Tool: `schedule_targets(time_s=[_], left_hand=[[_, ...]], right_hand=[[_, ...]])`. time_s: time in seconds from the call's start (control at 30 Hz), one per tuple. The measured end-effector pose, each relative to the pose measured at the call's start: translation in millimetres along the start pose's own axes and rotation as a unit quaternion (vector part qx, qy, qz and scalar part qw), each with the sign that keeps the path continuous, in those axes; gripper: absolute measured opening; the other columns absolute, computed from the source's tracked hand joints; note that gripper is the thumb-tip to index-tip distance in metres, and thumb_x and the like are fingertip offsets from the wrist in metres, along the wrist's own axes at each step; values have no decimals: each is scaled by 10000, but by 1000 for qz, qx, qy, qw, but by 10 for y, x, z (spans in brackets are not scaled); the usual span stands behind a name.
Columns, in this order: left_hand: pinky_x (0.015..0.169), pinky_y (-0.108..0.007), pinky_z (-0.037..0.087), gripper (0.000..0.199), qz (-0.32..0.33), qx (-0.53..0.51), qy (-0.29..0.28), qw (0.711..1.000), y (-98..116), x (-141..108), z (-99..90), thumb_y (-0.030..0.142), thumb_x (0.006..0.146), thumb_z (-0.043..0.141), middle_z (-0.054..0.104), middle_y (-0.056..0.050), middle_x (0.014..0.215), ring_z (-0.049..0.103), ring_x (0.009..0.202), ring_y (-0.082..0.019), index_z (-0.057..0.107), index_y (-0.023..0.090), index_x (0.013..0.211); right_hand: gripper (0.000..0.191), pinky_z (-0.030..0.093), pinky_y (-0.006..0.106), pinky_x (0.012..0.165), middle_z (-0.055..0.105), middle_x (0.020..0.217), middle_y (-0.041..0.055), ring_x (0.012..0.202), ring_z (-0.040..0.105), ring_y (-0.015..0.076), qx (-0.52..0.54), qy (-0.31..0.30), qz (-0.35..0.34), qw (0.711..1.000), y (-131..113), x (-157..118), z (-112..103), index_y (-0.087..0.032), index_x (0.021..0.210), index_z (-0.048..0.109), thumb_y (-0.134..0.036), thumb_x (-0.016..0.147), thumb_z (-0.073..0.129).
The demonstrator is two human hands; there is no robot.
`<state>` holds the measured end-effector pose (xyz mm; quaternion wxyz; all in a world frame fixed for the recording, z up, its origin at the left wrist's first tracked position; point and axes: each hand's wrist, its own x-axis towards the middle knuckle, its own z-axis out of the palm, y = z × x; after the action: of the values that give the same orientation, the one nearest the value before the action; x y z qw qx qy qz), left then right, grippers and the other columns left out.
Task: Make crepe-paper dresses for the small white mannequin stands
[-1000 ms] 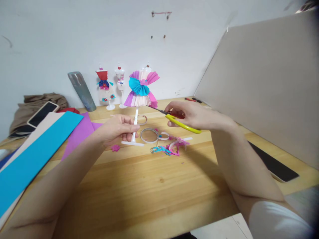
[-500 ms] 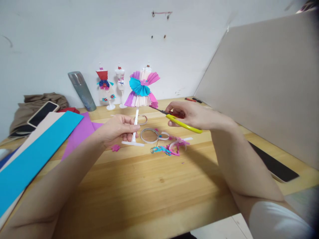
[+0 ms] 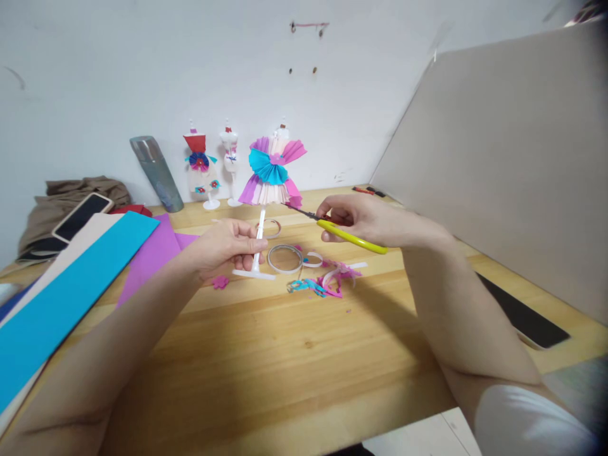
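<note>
Our L hand (image 3: 230, 247) has its fingers wrapped firmly round the white stem of a mini mannequin (image 3: 259, 244), tilted over the counter (image 3: 285, 361); can't tell if its base touches down. It wears a pleated paper dress (image 3: 268, 168), purple/pink w/ turq. fan. Our R hand (image 3: 363, 218) has fingers curled thru yellow-handled scissors (image 3: 354, 238), tips by the dress's lower R hem, contact unclear. Tape roll (image 3: 285, 272) & paper scraps (image 3: 327, 285) lie nearby.
</note>
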<state>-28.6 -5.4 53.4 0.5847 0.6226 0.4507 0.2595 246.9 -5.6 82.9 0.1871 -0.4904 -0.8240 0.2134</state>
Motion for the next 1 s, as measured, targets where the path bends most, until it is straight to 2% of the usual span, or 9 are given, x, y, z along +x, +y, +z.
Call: schedule_targets(time_s=[0.3,0.5,0.73,1.0], left_hand=[[393,-166,294,279,1,-11,-8,1000,-22,9,-5,354,733,773,607,2,518,422,393,-45,611,162,611],[401,-162,305,273,-4,-23,-2,1000,-16,-3,7,344,735,783,614,8,533,414,393,-38,619,161,616],[406,-153,312,257,1,-28,2,1000,-28,9,4,319,741,772,626,3,546,420,392,-32,623,146,623],[429,-162,335,218,-25,-64,17,997,11,14,36,228,801,709,611,7,520,460,399,-50,596,153,630]], right_hand=[[314,298,270,542,567,667,-7,609,451,127,-14,-11,3,1000,-58,-24,-11,-183,896,597,-476,807,669],[251,306,278,554,611,687,-3,611,478,132,-10,-19,4,1000,12,0,13,-195,915,598,-428,831,641],[415,309,273,569,541,693,-13,616,458,143,-35,-53,-5,998,-34,5,3,-208,913,584,-572,738,679],[446,328,278,592,494,744,-17,641,431,138,-13,-67,-22,997,-39,3,11,-211,932,513,-590,756,667]])
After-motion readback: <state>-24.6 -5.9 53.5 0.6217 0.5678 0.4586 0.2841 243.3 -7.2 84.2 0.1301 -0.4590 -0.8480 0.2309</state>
